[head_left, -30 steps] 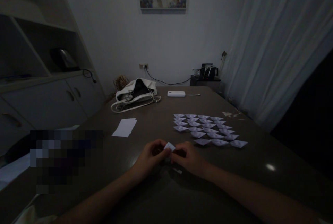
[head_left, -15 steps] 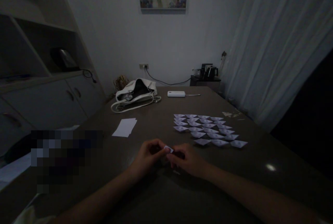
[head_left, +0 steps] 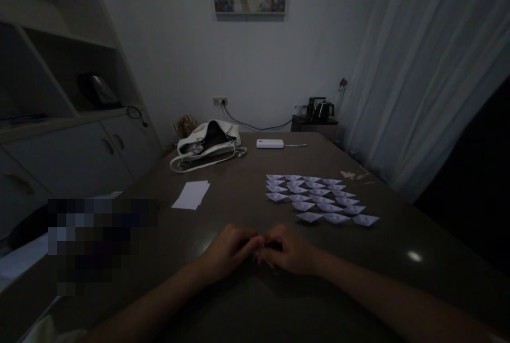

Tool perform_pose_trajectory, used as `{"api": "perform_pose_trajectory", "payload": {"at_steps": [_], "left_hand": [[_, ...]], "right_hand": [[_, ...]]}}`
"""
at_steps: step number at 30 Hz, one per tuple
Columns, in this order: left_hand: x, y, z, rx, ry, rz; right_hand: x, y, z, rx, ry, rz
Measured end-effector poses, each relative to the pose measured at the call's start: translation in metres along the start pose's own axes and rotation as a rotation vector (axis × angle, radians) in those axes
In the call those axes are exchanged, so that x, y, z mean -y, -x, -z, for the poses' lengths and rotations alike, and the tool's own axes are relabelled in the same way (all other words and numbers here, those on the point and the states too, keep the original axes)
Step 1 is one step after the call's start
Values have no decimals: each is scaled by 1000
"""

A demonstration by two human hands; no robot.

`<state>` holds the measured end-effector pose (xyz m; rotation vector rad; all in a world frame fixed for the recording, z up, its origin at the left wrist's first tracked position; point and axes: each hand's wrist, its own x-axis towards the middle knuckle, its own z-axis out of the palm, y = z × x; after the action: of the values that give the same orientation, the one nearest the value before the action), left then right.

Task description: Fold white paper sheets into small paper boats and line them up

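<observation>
At the left, in an open compartment of the shelf unit point(head_left: 59, 67), there stands a dark kettle-like appliance point(head_left: 99, 91). On the table point(head_left: 239, 306) lie the white paper sheets point(head_left: 191, 195), which overlap one another. Behind them is the white bag point(head_left: 209, 144); its mouth is open and shows a dark inside, but what it contains I cannot tell.

Near the middle, the left hand point(head_left: 233, 250) has its fingers bent, with thumb and fingertips brought together. They meet the fingertips of the right hand point(head_left: 290, 250), which is curled in the same manner, with a small gap between its thumb and its forefinger. Whether a piece of paper is pinched between them is hidden, so I cannot tell.

Farther back, the white power bank point(head_left: 270, 144) lies with its short cable. To the right of it and nearer, the folded paper boats point(head_left: 321, 199) stand in rows on the table, close together, beyond the right hand.
</observation>
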<state>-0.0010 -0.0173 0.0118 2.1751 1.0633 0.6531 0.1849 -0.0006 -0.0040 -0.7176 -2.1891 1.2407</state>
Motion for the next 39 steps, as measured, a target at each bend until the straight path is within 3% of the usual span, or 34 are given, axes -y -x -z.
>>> {"api": "perform_pose_trajectory", "payload": {"at_steps": [5, 12, 23, 31, 39], "left_hand": [[-5, 1, -3, -31, -14, 1], [-8, 0, -4, -40, 141, 60], [-6, -4, -5, -116, 362, 206], [-5, -5, -6, -65, 364, 157], [-4, -3, -4, -136, 336, 149]], "right_hand": [[1, 0, 2, 60, -66, -40], [2, 0, 2, 72, -23, 1], [-2, -2, 2, -89, -106, -64], [-9, -5, 1, -143, -189, -69], [-6, -5, 0, -146, -241, -77]]}}
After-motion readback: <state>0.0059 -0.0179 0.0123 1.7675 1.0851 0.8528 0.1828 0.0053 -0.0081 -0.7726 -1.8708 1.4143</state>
